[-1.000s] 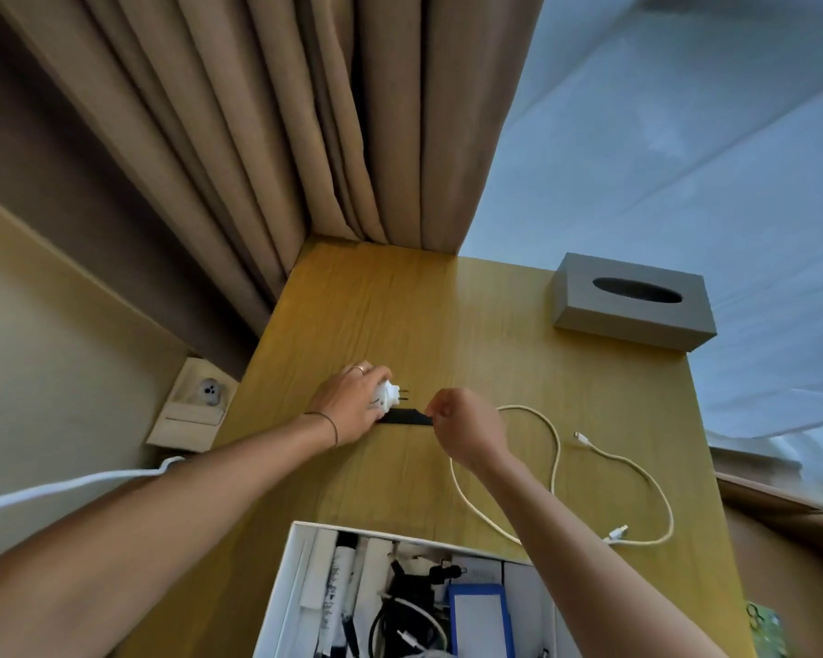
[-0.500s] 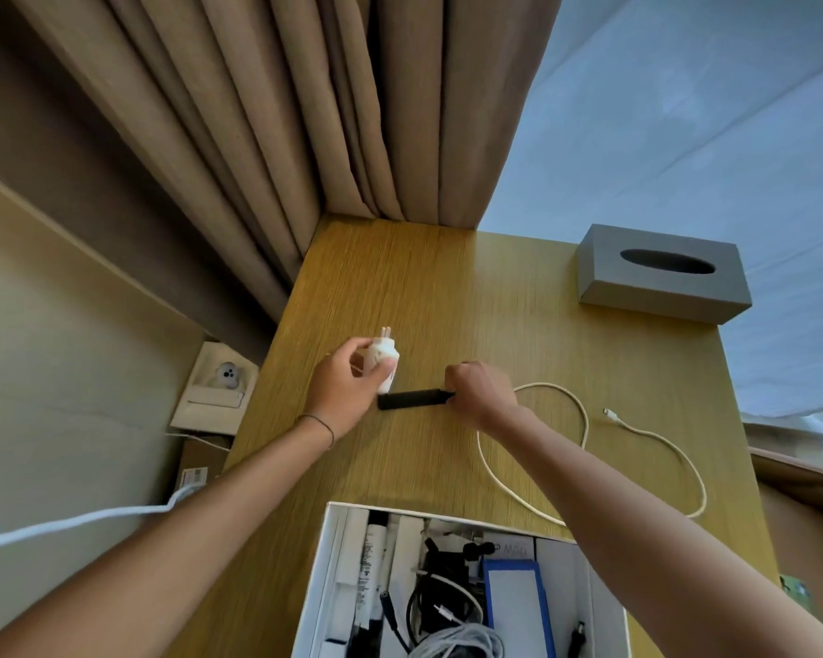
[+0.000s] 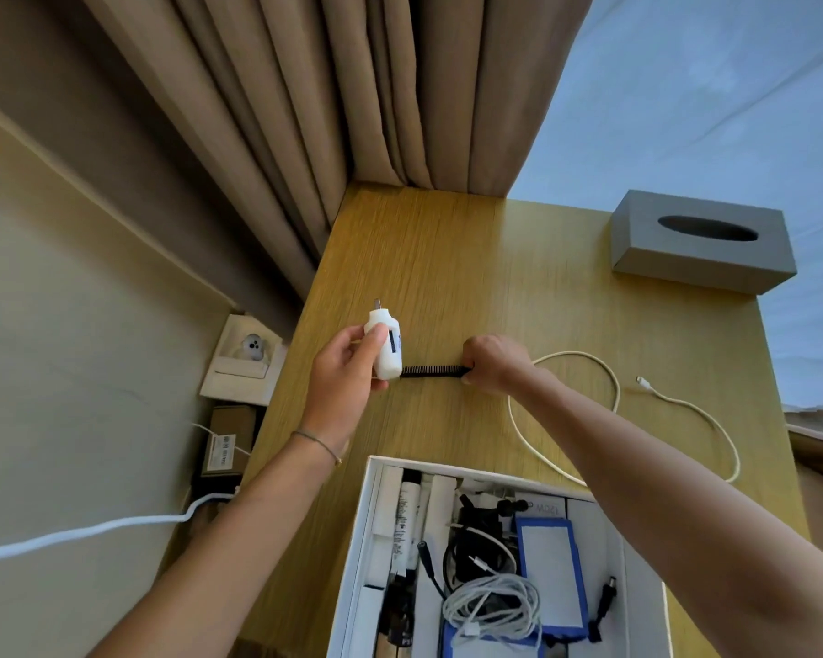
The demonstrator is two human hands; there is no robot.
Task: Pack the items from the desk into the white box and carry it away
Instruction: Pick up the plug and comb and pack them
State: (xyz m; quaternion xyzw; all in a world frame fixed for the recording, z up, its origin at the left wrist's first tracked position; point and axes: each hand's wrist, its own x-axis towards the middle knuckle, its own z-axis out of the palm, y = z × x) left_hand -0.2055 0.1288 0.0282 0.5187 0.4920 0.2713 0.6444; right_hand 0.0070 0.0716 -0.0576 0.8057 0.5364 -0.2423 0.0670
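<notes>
Heavy beige curtains hang in deep vertical folds behind a bench of honey-coloured wood with a fine straight grain. At the near edge of the bench sits the white box, a rectangular open carton with thin matte walls, already crowded with coiled white and black leads, slim tubes and a flat blue-edged device. At the far right corner stands a grey tissue box, a plain block with an oval slot in its top. A white cable lies loose on the wood to the right of the hands, curving in a wide loop with one small plug end free.

The left hand is raised above the bench, fingers and thumb wrapped around a white charger, a smooth rounded plastic body held upright with a metal prong at its top. The right hand is curled around the right end of a black comb, a narrow straight strip with fine close teeth, which lies level between the two hands, its left end hidden behind the base of the charger. A thin bracelet circles the left wrist.
</notes>
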